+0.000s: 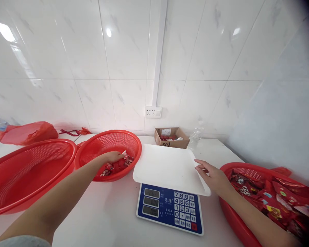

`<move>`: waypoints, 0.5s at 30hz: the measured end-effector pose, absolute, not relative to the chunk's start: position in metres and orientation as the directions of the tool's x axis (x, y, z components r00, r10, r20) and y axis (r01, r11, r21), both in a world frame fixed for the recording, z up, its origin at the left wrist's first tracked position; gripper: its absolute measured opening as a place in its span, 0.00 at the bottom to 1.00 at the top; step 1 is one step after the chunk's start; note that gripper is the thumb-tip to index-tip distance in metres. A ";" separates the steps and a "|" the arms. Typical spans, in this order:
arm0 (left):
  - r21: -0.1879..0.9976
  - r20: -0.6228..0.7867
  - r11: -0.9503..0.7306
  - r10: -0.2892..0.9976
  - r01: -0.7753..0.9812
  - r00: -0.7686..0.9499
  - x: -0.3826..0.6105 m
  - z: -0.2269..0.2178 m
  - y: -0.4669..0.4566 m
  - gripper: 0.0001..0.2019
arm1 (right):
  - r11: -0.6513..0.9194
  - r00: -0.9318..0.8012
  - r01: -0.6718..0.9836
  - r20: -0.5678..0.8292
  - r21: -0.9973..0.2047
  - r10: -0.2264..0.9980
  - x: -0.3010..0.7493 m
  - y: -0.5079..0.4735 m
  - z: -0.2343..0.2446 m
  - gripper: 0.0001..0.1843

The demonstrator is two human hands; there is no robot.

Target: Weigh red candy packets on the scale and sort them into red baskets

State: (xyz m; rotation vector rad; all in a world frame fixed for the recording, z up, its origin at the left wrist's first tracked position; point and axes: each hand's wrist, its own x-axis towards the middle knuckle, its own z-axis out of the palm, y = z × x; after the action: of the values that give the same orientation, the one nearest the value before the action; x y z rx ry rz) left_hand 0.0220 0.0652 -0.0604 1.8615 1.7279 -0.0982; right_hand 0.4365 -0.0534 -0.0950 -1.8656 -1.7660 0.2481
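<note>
My left hand (114, 156) reaches down into the middle red basket (92, 145), where small red and pink wrapped packets (115, 167) lie at the bottom. Its fingers are pressed together among the packets, beside a small white end. Whatever they grip is hidden. My right hand (208, 173) is at the right rim of the scale's white tray (167, 166), fingers stretched and apart, with nothing in them. Under the tray stands a blue and white electronic scale (167, 207) with number keys and three displays.
Another red basket (38, 164) stands at the left. At the right, a red basket (228, 212) holds red packages (275, 199). Behind the scale are a cardboard box (171, 141) and a clear bottle (195, 135). A red plastic bag (29, 133) lies against the tiled wall.
</note>
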 end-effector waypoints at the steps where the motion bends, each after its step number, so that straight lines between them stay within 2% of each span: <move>1: 0.360 -0.432 0.009 0.888 0.933 0.158 0.023 -0.061 0.066 0.36 | 0.017 0.118 0.864 0.234 -0.503 0.965 0.437 -0.053 -0.095 0.23; 4: 0.305 -0.398 -0.026 0.905 0.952 0.152 0.025 -0.065 0.071 0.35 | 0.026 0.111 0.867 0.243 -0.498 0.964 0.437 -0.053 -0.097 0.22; 9: 0.271 -0.379 -0.123 0.898 0.955 0.224 0.037 -0.080 0.070 0.41 | 0.039 0.105 0.873 0.263 -0.487 0.959 0.439 -0.053 -0.099 0.22; 15: 0.306 -0.382 -0.206 0.868 0.930 0.317 0.050 -0.083 0.058 0.28 | 0.007 0.127 0.873 0.240 -0.489 0.962 0.438 -0.052 -0.098 0.23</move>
State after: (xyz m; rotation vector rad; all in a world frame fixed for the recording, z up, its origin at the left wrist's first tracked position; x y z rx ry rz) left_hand 0.0500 0.0577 -0.0834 2.1127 1.5857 -0.1717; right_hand 0.4383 -0.0523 -0.0982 -1.8845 -1.7651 0.2229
